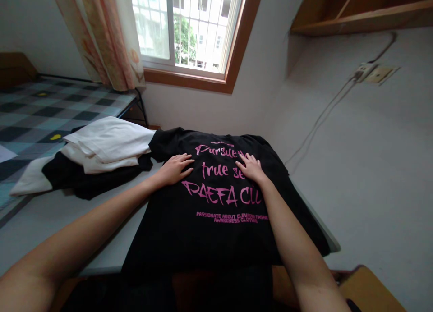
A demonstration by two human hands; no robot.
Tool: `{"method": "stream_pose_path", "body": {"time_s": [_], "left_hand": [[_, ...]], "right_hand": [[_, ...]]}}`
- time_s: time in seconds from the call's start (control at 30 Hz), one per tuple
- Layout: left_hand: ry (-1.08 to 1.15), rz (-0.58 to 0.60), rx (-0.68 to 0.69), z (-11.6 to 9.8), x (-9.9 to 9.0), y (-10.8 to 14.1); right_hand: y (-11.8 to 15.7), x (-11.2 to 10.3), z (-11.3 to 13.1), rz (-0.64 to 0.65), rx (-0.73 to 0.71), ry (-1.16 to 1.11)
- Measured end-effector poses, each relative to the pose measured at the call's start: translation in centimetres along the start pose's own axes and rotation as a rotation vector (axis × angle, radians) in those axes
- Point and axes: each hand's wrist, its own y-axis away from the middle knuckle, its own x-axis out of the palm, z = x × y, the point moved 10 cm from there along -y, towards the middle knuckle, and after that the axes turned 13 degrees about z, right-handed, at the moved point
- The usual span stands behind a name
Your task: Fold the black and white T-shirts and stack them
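A black T-shirt [216, 244] with pink lettering lies spread out over a white table [111, 240], its collar end toward the window and its hem at the near edge. On the upper left part of the shirt, beside the lettering, my left hand [175, 169] rests flat with fingers stretched. My right hand [252, 167] lies palm down over the right end of the printed words, fingers spread, hiding some letters. Neither hand grips the cloth. Left of the shirt sits a pile of clothes, with a folded white garment [111, 140] over a black one [91, 183].
A bed [30, 104] with a checked cover adjoins the table on the left. A wall [372, 158] runs along the right side, where cables hang from a socket [367, 73]. Behind are a window [189, 32] and a curtain [101, 37]; a wooden shelf [365, 19] hangs upper right.
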Motion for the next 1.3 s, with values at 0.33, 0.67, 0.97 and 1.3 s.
{"method": "stream_pose_path", "body": {"time_s": [0.33,0.67,0.97,1.3], "left_hand": [[-0.01,0.003,0.005,-0.06,0.02,-0.01],[0.012,-0.004,0.007,-0.08,-0.14,0.04],[-0.016,0.005,-0.002,-0.15,0.0,0.03],[0.001,0.005,-0.002,-0.06,-0.01,-0.02]], "right_hand": [[0.02,0.0,0.0,-0.005,-0.003,0.004],[-0.1,0.12,-0.09,0.004,-0.006,0.0],[-0.13,0.08,-0.01,0.003,-0.005,0.011],[-0.08,0.03,-0.01,-0.004,-0.004,-0.005]]}}
